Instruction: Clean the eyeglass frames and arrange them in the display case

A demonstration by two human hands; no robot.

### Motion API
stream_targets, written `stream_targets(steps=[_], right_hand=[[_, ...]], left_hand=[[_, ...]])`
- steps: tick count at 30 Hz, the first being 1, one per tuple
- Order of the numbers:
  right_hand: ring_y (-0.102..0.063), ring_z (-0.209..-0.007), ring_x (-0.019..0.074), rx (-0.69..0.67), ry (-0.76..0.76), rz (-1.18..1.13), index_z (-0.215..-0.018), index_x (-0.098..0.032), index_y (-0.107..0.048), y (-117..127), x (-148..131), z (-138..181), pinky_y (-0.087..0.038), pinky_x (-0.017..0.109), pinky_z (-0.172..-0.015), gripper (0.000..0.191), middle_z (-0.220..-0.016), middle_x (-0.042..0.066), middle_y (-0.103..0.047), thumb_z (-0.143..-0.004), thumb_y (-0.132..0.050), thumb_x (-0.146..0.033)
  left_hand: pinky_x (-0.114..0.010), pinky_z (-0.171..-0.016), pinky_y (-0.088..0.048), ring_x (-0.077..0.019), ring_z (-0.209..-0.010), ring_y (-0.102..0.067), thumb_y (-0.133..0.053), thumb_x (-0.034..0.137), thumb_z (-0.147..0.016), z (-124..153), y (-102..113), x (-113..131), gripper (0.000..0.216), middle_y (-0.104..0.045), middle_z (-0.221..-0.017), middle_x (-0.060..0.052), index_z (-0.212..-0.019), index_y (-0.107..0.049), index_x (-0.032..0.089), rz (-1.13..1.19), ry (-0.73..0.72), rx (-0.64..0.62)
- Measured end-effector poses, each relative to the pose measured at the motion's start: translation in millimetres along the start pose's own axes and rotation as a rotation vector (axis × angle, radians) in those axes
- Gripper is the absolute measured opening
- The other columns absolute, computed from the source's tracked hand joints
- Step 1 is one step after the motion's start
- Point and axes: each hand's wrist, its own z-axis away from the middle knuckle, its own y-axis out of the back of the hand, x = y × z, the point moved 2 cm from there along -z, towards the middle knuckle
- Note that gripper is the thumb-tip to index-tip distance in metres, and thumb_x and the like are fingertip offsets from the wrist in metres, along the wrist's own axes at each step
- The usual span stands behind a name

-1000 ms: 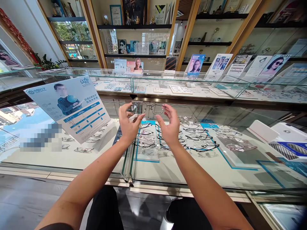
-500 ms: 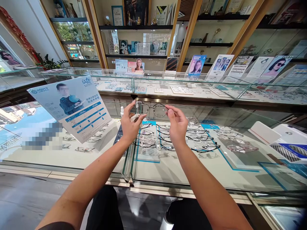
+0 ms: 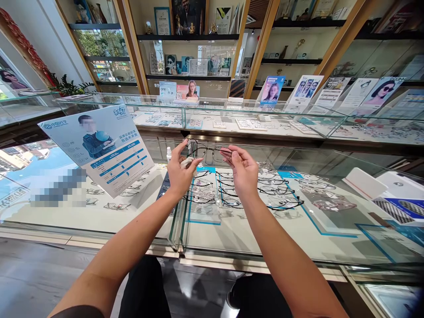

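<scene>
Here, dark-rimmed glasses (image 3: 208,149), left hand (image 3: 180,174) and right hand (image 3: 245,171), each grip holding one side

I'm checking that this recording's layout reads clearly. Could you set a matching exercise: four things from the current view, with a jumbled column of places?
Things:
1. eyeglasses
2. small white bottle
3. blue-and-white placard
4. leafy green plant

Places:
A. left background
B. just beyond the left hand
C. slanted, in the left foreground
D. held between the left hand and the right hand

Pairs: 1-D, 2-B, 3-C, 4-A
</scene>
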Motion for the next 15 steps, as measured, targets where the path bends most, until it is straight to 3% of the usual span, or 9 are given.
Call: stream_targets(steps=[5,11,15], right_hand=[[-0.082,-0.116,0.0279,0.071,-0.067,-0.114,-0.114,-0.029,-0.078,-3,-7,2,-0.064,0.052,-0.106,0.036,-0.118,0.008,-0.087,-0.096,-0.078,-0.06],[-0.078,-0.122,0.029,0.125,-0.029,-0.025,-0.11,-0.028,-0.079,-3,-11,1,-0.056,0.053,-0.115,0.032,-0.116,0.008,-0.087,-0.097,-0.076,-0.058],[-0.078,-0.121,0.0289,0.13,-0.025,0.009,-0.11,-0.029,-0.077,-2,-11,1,-0.055,0.053,-0.115,0.031,-0.115,0.008,-0.087,-0.099,-0.072,-0.057]], left_hand=[[-0.033,-0.092,-0.065,-0.0284,-0.137,-0.068,-0.091,0.043,-0.089,-1,0,1,0.06,-0.068,-0.151,-0.011,-0.142,-0.064,0.031,0.032,0.058,-0.03],[-0.04,-0.108,-0.063,-0.0267,-0.136,-0.07,-0.094,0.034,-0.084,-8,1,4,0.057,-0.073,-0.144,-0.009,-0.132,-0.063,0.031,0.13,0.1,-0.082],[-0.034,-0.09,-0.065,-0.027,-0.131,-0.073,-0.095,0.036,-0.08,-12,1,12,0.06,-0.077,-0.135,-0.011,-0.125,-0.057,0.029,0.246,0.213,-0.165]])
